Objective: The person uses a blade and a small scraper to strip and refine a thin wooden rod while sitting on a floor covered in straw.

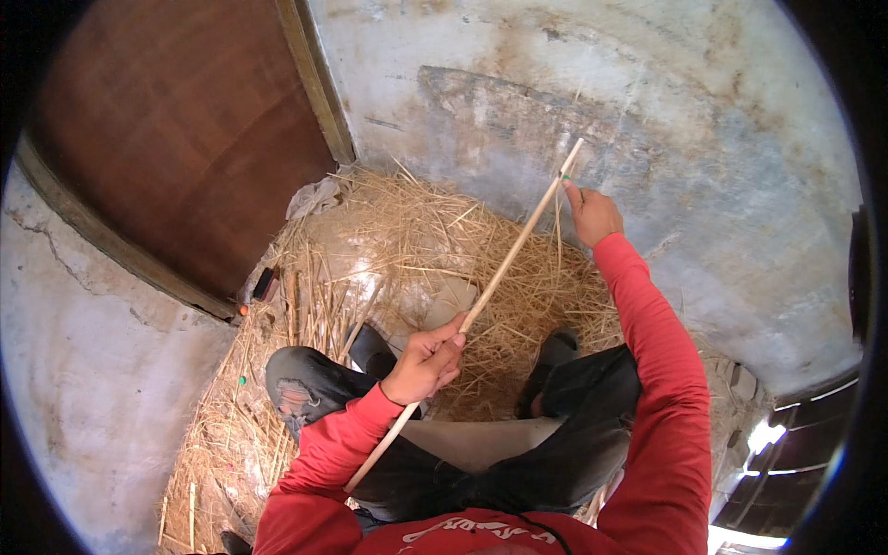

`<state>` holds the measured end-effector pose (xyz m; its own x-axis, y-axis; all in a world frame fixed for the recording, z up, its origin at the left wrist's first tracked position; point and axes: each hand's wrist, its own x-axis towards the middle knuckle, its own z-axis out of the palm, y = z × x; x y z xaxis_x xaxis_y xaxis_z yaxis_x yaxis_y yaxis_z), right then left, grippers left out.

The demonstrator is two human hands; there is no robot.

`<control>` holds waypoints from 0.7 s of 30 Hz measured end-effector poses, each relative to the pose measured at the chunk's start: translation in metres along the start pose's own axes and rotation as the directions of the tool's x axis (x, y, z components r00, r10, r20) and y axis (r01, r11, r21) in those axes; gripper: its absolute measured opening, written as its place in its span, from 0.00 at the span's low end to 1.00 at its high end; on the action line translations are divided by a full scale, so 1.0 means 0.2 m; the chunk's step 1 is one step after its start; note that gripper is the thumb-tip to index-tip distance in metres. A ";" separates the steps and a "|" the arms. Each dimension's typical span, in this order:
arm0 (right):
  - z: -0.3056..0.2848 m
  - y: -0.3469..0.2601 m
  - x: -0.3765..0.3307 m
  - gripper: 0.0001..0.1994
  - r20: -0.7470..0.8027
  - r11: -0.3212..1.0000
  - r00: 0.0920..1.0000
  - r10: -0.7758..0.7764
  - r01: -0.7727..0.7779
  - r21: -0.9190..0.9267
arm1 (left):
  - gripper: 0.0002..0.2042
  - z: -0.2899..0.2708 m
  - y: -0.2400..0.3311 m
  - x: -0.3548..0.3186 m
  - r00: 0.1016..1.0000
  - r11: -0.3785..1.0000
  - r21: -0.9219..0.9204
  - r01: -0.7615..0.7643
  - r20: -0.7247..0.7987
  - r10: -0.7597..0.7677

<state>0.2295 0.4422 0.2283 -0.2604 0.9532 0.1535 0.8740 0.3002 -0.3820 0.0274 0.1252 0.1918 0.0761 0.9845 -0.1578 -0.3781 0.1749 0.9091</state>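
Observation:
A long, pale peeled wooden stick (pixel 510 260) slants from beside my left thigh up toward the wall at the far right. My left hand (pixel 427 362) is closed around its lower middle, fingers wrapped over it. At the far end, my right hand (pixel 594 215) is closed, with thumb and finger on a small green thing (pixel 565 177) pressed against the stick; its kind is too small to make out. A thin pale strip (pixel 558 225) hangs from the stick beside that hand.
Straw and thin shavings (pixel 416 217) cover the floor between my feet and the wall (pixel 703 139). A brown door panel (pixel 185 129) stands at the left. Near its foot lie a small dark object (pixel 265 283) and a grey cloth (pixel 314 198).

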 end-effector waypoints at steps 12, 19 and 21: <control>-0.16 0.84 0.31 0.36 -0.301 0.953 0.906 0.297 -0.299 0.040 | 0.22 -0.01 -0.08 -0.17 0.989 1.000 -0.009 0.015 0.145 -0.013; -0.06 0.91 0.19 0.40 -0.296 0.975 0.941 0.165 -0.112 0.190 | 0.21 -0.08 -0.02 -0.06 0.996 0.963 -0.269 0.030 0.090 -0.006; -0.05 0.73 0.14 0.38 -0.205 0.954 0.970 0.128 -0.064 0.294 | 0.21 -0.06 0.00 -0.05 0.998 0.973 -0.231 0.016 0.056 -0.003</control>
<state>0.3536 0.5123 0.1861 -0.0567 0.9564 0.2864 0.7297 0.2355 -0.6420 0.0150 0.1153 0.1881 0.1284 0.9820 -0.1386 -0.5798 0.1877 0.7928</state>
